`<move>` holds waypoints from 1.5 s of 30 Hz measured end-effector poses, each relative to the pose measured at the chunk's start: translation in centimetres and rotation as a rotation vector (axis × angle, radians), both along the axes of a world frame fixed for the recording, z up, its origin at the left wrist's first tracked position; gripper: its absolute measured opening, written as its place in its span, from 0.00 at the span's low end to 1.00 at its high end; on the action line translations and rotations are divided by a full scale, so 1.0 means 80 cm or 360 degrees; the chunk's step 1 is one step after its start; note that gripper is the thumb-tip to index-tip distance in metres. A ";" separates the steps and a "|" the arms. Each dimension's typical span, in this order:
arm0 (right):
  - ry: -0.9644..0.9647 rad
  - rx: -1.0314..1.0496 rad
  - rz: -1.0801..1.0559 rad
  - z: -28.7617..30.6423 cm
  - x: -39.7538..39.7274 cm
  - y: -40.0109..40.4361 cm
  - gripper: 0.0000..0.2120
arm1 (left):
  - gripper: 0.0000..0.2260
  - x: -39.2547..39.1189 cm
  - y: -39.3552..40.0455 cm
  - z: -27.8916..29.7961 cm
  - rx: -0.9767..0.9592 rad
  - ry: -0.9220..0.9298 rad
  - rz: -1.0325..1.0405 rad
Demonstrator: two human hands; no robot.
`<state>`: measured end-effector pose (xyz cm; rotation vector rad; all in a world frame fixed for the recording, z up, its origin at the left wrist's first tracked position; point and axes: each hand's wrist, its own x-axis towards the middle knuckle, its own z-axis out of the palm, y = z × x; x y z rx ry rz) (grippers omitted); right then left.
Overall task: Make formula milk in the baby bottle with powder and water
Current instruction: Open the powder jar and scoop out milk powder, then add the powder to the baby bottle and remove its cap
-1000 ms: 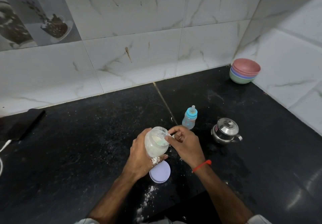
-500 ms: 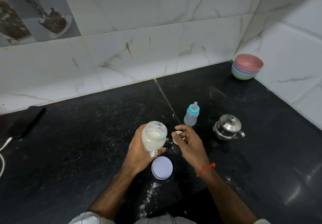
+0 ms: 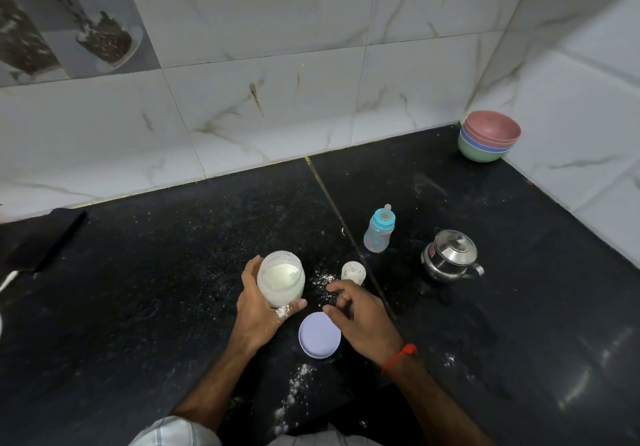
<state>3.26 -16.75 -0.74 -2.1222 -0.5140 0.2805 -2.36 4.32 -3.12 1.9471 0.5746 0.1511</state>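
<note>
Currently left grip holds the powder jar upright; right grip, loosely spread and empty, hovers just right of lid.

Bench: its left half lies open for passage. At centre, the powder jar, lid and small scoop crowd closely together. Further right, the baby bottle and steel pot stand near each other, a narrow gap between. Stacked bowls occupy the far corner.
</note>
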 end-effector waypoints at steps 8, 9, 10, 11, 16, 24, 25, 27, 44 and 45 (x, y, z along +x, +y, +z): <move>0.0033 0.0118 -0.0152 0.005 0.003 -0.009 0.09 | 0.62 -0.035 0.032 0.049 0.0550 0.0431 -0.0169; 0.0033 0.0126 -0.0156 0.004 0.002 -0.009 0.08 | 0.60 -0.043 0.044 0.063 0.0581 0.0525 -0.0239; 0.0032 0.0135 -0.0157 0.003 0.002 -0.010 0.08 | 0.57 -0.051 0.057 0.076 0.0542 0.0560 -0.0348; 0.0029 0.0144 -0.0154 0.002 0.002 -0.010 0.08 | 0.54 -0.058 0.074 0.088 0.0331 0.0563 -0.0448; 0.0038 0.0148 -0.0138 0.002 0.002 -0.014 0.06 | 0.27 -0.088 0.101 0.090 0.0825 0.1241 -0.0350; -0.0008 0.0190 -0.0290 0.013 0.023 -0.042 0.06 | 0.24 -0.087 0.103 0.083 0.1384 0.0414 -0.0111; -0.0019 0.0189 -0.0312 0.017 0.029 -0.046 0.06 | 0.25 -0.085 0.097 0.084 0.1273 0.0291 -0.0146; -0.0064 0.0208 -0.0366 0.027 0.043 -0.055 0.06 | 0.24 -0.077 0.085 0.082 0.0973 0.0088 -0.0108; -0.0315 0.0113 -0.0678 0.044 0.119 -0.059 0.32 | 0.08 0.039 -0.026 0.137 0.0485 -0.0425 -0.0079; -0.0310 0.0069 -0.0667 0.045 0.128 -0.056 0.37 | 0.11 0.046 -0.030 0.134 0.0603 -0.0429 -0.0119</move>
